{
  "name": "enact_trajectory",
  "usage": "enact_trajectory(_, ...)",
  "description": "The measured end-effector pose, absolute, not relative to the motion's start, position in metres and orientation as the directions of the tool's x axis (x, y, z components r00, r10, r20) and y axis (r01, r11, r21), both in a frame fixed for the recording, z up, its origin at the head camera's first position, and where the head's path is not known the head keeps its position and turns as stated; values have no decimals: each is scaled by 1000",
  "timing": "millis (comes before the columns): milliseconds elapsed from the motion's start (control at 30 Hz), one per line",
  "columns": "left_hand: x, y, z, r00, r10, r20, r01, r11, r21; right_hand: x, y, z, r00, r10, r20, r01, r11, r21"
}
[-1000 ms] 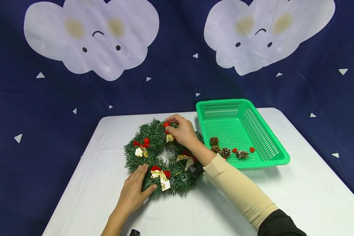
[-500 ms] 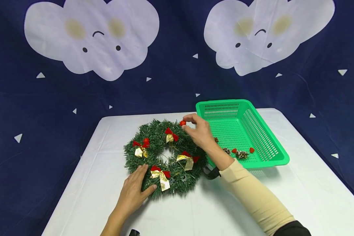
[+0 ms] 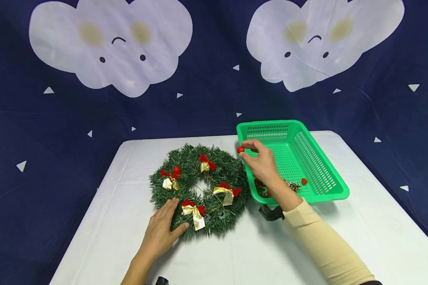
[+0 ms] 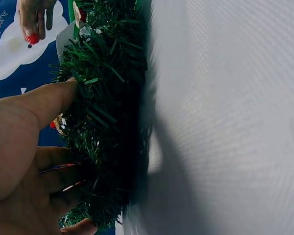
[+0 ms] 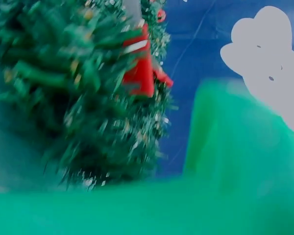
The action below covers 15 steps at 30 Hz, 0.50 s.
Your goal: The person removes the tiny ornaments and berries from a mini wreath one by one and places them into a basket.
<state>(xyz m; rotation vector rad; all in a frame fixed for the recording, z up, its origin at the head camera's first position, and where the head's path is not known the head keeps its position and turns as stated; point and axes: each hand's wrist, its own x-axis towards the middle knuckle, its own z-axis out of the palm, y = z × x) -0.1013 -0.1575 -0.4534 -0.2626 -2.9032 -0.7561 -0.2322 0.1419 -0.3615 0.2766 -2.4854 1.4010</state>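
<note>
A green tinsel wreath lies on the white table, decorated with several red-and-gold bows and a small red ball at its left. My left hand rests on the wreath's near left edge, thumb spread from the fingers; in the left wrist view its thumb touches the tinsel. Between thumb and fingertips my right hand pinches another small red ball, above the left rim of the green basket. The right wrist view is blurred and does not show the hand.
Pine cones and small red pieces lie in the near part of the basket, partly hidden by the right forearm. The wreath sits close to the basket's left side. A dark blue cloth with clouds hangs behind the table.
My right hand has moved right with the red ball, from the wreath's top bow to the basket's left rim. The left hand and the wreath have stayed put.
</note>
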Motion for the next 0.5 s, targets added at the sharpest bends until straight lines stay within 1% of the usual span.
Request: enact_trajectory(500, -101, -157, -452, -979, 132, 156, 191, 861, 472, -225, 182, -380, -969, -23, 248, -214, 582, -785)
